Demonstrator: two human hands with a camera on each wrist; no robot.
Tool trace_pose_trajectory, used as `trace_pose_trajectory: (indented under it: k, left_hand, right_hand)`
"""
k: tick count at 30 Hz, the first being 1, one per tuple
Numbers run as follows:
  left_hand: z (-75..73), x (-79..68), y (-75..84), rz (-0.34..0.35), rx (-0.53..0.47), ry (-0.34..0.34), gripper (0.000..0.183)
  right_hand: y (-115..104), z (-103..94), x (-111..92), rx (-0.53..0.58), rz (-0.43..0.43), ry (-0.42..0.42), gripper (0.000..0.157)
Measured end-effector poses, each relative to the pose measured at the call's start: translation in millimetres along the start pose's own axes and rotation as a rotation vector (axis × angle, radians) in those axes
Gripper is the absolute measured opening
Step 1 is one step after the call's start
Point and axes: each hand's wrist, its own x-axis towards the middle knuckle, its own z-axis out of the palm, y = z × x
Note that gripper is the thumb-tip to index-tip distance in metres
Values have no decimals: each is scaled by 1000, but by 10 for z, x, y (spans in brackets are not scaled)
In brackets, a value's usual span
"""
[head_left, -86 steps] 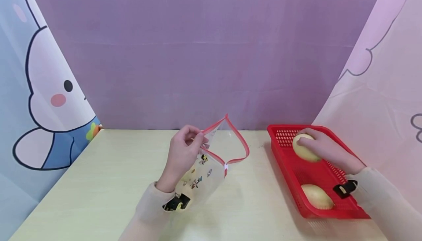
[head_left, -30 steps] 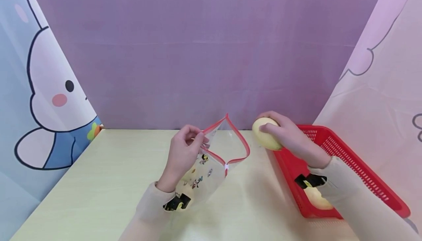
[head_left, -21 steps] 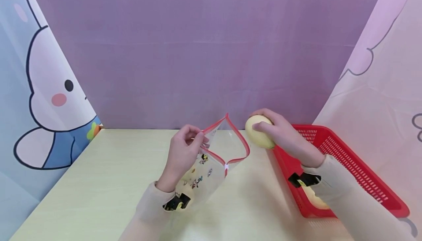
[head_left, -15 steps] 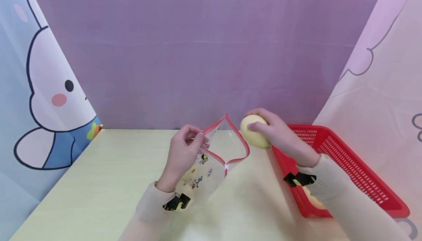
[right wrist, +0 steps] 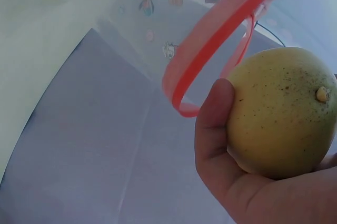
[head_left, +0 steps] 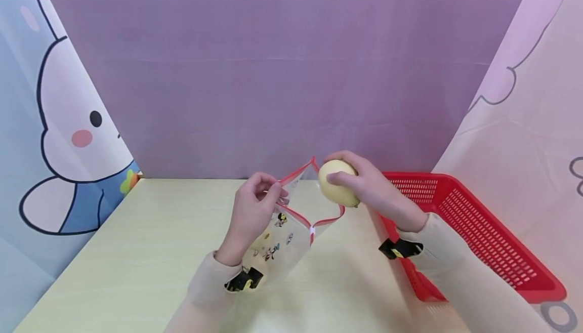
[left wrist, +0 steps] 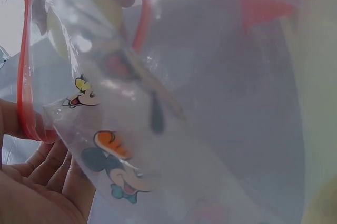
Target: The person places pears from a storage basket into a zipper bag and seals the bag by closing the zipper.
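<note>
A clear zip bag [head_left: 291, 249] with red edging [head_left: 298, 216], a white slider [head_left: 312, 231] and cartoon prints stands with its mouth spread wide. My left hand [head_left: 252, 209] pinches its red edge between thumb and fingers at the left of the mouth. In my right hand [head_left: 371, 186] is a pale yellow oval mango [head_left: 339, 196], thumb across its near side. It overlaps the right edge of the bag's mouth in the head view. Up close in the right wrist view, the mango [right wrist: 279, 124] shows dark specks and a stem nub, beside the red edging [right wrist: 210, 34].
To the right lies a red perforated basket [head_left: 501, 242], its near part hidden behind my right sleeve [head_left: 460, 267]. A pale wooden table [head_left: 150, 252] runs beneath everything. Behind it hangs a purple cloth [head_left: 273, 70], with cartoon-printed cloths [head_left: 73, 100] at the sides.
My right hand has lifted the mango out of the basket and carried it left to the bag's mouth. My left hand and the bag have stayed put. The other mango is now hidden.
</note>
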Motion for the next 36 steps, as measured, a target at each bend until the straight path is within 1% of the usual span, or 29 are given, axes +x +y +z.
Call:
trace_pose_trajectory:
  k: [10, 17, 20, 23, 26, 28, 30, 32, 36]
  left_hand:
    - [-21, 1, 31, -1, 9, 11, 7]
    - [-27, 5, 33, -8, -1, 17, 7]
    - [-32, 8, 29, -5, -2, 22, 6]
    - [-38, 15, 25, -2, 4, 29, 6]
    - [-53, 28, 27, -4, 2, 37, 7]
    - [-70, 36, 28, -9, -1, 44, 8]
    - [-91, 42, 29, -18, -14, 52, 8]
    - [-113, 45, 28, -17, -5, 66, 8]
    - [-142, 51, 31, -16, 4, 82, 7]
  right_hand:
    - [-59, 110, 64, -79, -34, -51, 54]
    - [-61, 141, 80, -123, -22, -67, 58]
    - [-50, 147, 86, -141, -39, -76, 59]
    - [-42, 130, 82, -129, -64, -78, 58]
    - [-32, 97, 69, -97, -90, -74, 53]
    - [-31, 80, 64, -73, -92, -72, 50]
    - [-31, 64, 59, -78, -97, -67, 47]
    - [-32, 49, 52, -91, -97, -65, 47]
    - [-37, 14, 19, -152, -83, -64, 48]
